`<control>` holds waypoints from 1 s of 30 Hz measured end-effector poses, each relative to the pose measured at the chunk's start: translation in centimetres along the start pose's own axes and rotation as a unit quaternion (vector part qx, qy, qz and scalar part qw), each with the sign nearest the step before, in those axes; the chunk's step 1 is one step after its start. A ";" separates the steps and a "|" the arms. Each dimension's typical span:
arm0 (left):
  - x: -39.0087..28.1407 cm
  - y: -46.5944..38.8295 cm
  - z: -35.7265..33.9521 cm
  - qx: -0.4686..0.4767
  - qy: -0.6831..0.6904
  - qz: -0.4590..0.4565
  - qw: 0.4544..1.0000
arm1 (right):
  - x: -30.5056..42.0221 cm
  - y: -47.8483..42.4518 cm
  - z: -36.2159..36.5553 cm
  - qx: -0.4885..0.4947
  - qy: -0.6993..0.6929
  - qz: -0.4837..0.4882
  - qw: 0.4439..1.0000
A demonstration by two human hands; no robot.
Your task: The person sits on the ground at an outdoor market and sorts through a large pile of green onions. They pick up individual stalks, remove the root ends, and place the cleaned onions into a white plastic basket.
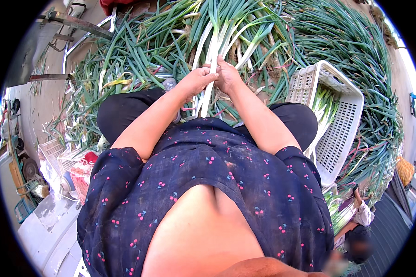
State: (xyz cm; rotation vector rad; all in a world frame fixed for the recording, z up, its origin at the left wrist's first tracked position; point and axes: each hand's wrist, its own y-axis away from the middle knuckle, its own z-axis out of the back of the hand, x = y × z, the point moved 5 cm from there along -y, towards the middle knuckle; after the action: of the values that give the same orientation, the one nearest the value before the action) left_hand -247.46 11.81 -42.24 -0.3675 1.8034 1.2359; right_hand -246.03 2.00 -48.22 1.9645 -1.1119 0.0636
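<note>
A long scallion stalk [206,101] is held before my knees, its white end towards me and its green leaves pointing away. My left hand [195,82] pinches it between thumb and fingers. Close against it, my right hand [227,77] has its fingers curled behind the stalk; its grip is partly hidden. More cleaned scallions [225,34] with white stems fan out just beyond both hands. Around them lies a heap of unpeeled scallions [138,45], some with roots and dry skins.
To my right, a white plastic crate [339,138] leans tilted with scallions [324,107] inside. A large pile of scallions [346,38] curves behind it. Metal frames [86,29] stand at the far left. Leaf scraps [86,114] cover the ground on my left. Another person [358,244] appears behind at right.
</note>
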 end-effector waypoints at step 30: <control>-3.9 5.5 14.1 -0.096 0.601 -0.281 0.742 | 0.9 16.5 -8.8 0.045 0.499 -0.018 0.865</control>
State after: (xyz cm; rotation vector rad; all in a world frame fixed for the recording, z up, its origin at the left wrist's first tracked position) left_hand -241.83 25.49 -37.32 -2.0399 2.2315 0.6996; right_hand -254.34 3.61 -31.54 1.6399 -0.3698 1.0081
